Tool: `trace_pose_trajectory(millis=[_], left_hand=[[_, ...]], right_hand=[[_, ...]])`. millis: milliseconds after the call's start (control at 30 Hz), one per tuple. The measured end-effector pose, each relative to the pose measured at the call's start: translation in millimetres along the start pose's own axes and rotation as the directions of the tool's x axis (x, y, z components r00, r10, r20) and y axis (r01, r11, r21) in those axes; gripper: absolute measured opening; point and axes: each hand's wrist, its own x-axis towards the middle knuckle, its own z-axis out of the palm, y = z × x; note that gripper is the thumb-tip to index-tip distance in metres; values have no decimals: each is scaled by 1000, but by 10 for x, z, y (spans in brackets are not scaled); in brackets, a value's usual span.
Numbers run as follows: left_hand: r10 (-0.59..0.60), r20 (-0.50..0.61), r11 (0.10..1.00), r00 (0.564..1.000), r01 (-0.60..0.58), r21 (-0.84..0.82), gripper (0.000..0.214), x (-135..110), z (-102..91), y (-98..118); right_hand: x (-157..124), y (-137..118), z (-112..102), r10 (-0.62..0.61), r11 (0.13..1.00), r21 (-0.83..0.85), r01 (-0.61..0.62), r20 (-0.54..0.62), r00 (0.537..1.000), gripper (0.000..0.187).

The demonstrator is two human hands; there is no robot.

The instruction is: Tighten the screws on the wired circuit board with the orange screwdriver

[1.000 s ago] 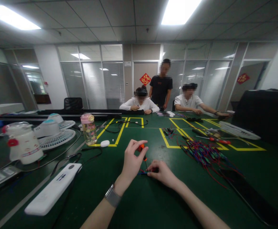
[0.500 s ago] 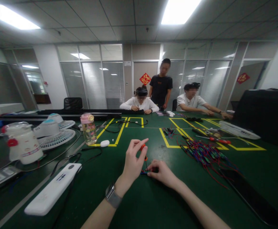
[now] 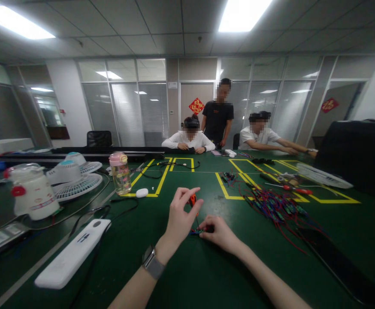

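Note:
My left hand [image 3: 181, 214], with a watch on its wrist, is closed around the orange and black handle of a screwdriver [image 3: 192, 200]. The screwdriver stands nearly upright, its thin shaft pointing down at a small green circuit board [image 3: 195, 232] on the table. My right hand [image 3: 219, 231] pinches the right end of that board between thumb and fingers, holding it against the tabletop. Blue and red bits of wire show at the board; the fingers hide part of it, and the exact spot where the tip meets it is too small to make out.
A tangled heap of circuit boards with red and blue wires [image 3: 276, 206] lies to the right, beside a black flat panel [image 3: 338, 262]. At left are a white elongated device [image 3: 73, 253], a pink-lidded bottle [image 3: 120, 174] and white fans [image 3: 78, 187]. Several people are across the table.
The screwdriver handle has turned slightly between my left fingers, showing more orange. Both hands stay in nearly the same place, and the view has shifted a little.

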Motion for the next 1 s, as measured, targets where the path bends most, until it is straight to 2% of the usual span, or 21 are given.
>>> trace_pose_trajectory(millis=[100, 167, 300, 400, 567, 733, 900, 1000], left_hand=[[10, 58, 998, 998, -6, -70, 36, -11, 0, 1], [17, 53, 997, 998, -13, -79, 36, -17, 15, -9], [21, 3, 1000, 1000, -21, 9, 31, -22, 42, -22], [29, 7, 998, 1000, -29, 63, 30, -19, 37, -13], [39, 56, 999, 998, -41, 32, 40, -12, 19, -8], [33, 9, 998, 999, -33, 61, 35, -7, 25, -44], [-17, -27, 998, 999, 19, 59, 22, 6, 7, -43], [-56, 17, 998, 998, 57, -38, 28, 17, -17, -26]], right_hand=[[1, 7, -8, -1, 1000, 15, 1, 23, 1000, 18], [1, 15, -12, 1, 1000, 30, -2, 29, 1000, 19], [4, 41, -5, 17, 998, 65, -18, 21, 1000, 21], [8, 63, 6, 24, 996, 85, -24, 10, 1000, 19], [11, 67, 10, 16, 997, 81, -16, 2, 1000, 17], [16, 52, 9, 14, 998, 62, -14, -8, 1000, 16], [16, 63, 10, 28, 998, 55, -27, -3, 1000, 16], [9, 78, 3, 11, 999, 37, -11, 3, 1000, 16]])
